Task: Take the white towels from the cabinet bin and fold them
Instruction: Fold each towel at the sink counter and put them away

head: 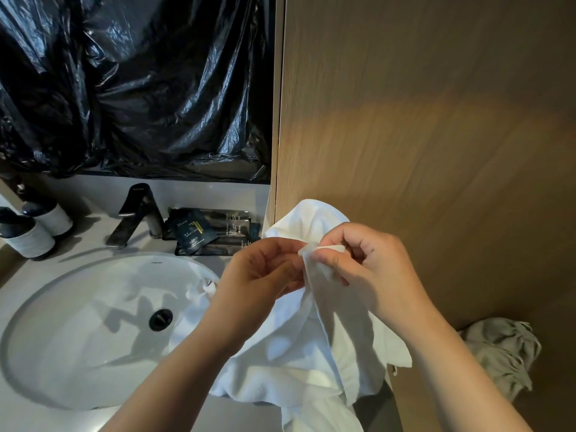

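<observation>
Over the right end of the counter (pixel 90 244), beside the sink (pixel 78 338), the left hand (pixel 261 269) and right hand (pixel 371 269) each pinch the top edge of a white towel (pixel 311 353), fingers curled. The towel hangs lengthwise below them, its lower folds bunched on the counter's edge. A wooden cabinet panel (pixel 420 120) stands at the right, and a black plastic sheet (pixel 140 88) hangs above the faucet (pixel 137 210).

A hotel-style bathroom: oval sink (pixel 78 332), black faucet (pixel 137 213), toiletry sachets (pixel 212 232), wood-panelled wall (pixel 436 120).
</observation>
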`<action>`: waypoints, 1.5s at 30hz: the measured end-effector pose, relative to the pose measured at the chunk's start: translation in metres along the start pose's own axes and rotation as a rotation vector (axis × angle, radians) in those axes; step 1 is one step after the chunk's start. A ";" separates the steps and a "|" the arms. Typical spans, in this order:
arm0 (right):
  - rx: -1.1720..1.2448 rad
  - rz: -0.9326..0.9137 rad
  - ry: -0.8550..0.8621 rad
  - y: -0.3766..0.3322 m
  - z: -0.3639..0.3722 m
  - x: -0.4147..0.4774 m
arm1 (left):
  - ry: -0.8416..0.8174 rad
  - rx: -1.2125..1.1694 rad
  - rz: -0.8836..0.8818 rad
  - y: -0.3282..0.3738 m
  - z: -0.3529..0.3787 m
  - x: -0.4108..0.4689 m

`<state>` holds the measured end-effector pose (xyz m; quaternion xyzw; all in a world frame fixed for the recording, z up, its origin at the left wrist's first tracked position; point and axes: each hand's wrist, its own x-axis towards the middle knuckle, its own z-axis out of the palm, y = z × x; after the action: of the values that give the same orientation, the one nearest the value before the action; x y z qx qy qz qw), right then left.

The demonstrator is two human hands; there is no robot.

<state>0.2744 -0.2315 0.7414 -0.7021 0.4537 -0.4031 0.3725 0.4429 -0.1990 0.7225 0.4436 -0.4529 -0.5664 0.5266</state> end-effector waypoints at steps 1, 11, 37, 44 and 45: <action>0.011 0.009 0.009 0.002 0.001 0.000 | 0.000 0.015 0.007 -0.001 0.000 0.000; -0.042 -0.074 0.098 0.010 0.010 0.004 | 0.104 0.143 0.133 -0.008 0.002 0.003; -0.085 -0.411 0.199 -0.065 -0.059 0.068 | 0.109 0.396 0.529 0.159 0.005 0.087; -0.103 -0.348 0.120 -0.076 -0.077 0.078 | 0.266 0.452 0.552 0.178 0.000 0.111; -0.117 -0.339 0.115 -0.074 -0.078 0.078 | 0.294 0.467 0.555 0.178 -0.001 0.115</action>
<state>0.2488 -0.2935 0.8559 -0.7646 0.3723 -0.4726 0.2313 0.4730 -0.3197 0.8935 0.4885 -0.5921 -0.2146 0.6039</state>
